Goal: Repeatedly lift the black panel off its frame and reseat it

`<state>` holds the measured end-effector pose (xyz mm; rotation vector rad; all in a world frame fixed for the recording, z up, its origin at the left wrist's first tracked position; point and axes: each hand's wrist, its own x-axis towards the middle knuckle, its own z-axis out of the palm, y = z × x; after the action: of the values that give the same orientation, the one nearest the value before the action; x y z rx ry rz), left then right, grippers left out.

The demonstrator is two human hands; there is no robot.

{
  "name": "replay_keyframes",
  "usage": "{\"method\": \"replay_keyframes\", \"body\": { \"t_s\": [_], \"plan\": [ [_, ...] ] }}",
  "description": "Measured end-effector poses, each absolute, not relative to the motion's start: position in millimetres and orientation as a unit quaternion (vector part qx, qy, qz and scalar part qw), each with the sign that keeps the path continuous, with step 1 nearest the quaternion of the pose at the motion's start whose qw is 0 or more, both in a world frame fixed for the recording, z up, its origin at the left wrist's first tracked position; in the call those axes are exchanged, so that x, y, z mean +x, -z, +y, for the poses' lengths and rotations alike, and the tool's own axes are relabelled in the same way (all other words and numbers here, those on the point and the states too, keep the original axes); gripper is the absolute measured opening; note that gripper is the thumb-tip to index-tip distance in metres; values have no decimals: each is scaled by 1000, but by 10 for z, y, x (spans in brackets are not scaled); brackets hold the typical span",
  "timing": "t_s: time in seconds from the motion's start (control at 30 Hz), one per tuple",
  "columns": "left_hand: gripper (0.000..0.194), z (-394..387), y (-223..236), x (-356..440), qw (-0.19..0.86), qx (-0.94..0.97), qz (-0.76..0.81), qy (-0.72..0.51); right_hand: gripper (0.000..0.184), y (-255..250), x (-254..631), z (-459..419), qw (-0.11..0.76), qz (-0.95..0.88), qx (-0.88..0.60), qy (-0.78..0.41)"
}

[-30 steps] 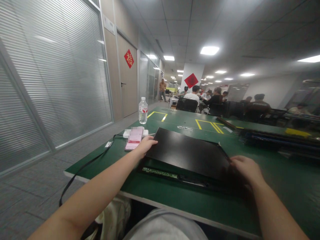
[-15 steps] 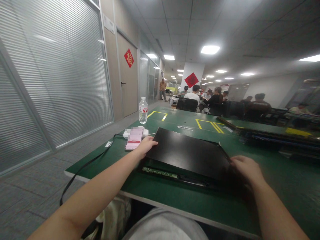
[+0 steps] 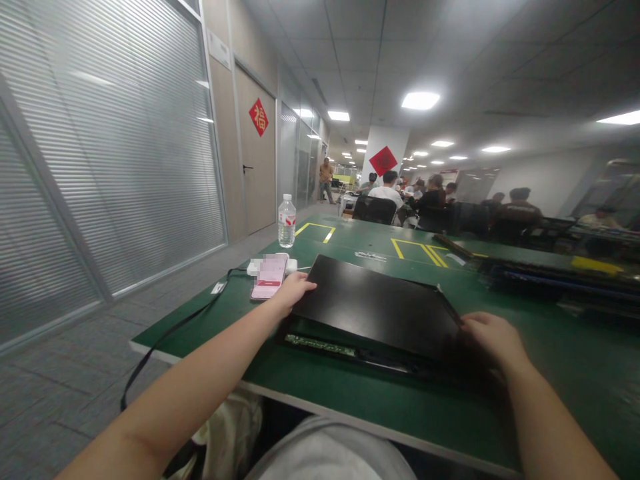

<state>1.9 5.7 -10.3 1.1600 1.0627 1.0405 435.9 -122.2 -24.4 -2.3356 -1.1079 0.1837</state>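
A flat black display panel (image 3: 375, 303) lies tilted above the green table (image 3: 320, 393), its long near edge toward me. My left hand (image 3: 295, 291) is closed on the panel's left edge, thumb on top. At the opposite side my right hand (image 3: 493, 337) pinches the right edge, where a thin strip shows. Along the panel's near edge runs a green circuit board (image 3: 320, 345), with a dark strip continuing to its right. The panel's underside is hidden.
Left of the panel lie a phone (image 3: 269, 283) and a white power strip (image 3: 255, 267) with a black cable (image 3: 175, 330). Behind them stands a water bottle (image 3: 287, 223). Dark stacked panels (image 3: 545, 277) lie at the right. Several people sit at farther tables.
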Motion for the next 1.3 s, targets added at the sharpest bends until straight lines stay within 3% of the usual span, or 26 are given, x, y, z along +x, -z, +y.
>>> {"method": "replay_keyframes", "body": {
  "t_s": [0.27,0.67,0.9,1.3],
  "plan": [
    [16,59,70,14,657,438,414,-453,24,240,4355,-1235,296,-392,-867,-87],
    [39,75,76,0,666,429,395,-465,24,220,4315,-1253,322,-378,-861,-107],
    [45,118,116,-23,619,470,420,-468,20,213,4284,-1248,310,-380,-865,-102],
    [30,159,166,-88,497,581,480,-430,23,244,4332,-1233,304,-392,-864,-86]
  ]
}}
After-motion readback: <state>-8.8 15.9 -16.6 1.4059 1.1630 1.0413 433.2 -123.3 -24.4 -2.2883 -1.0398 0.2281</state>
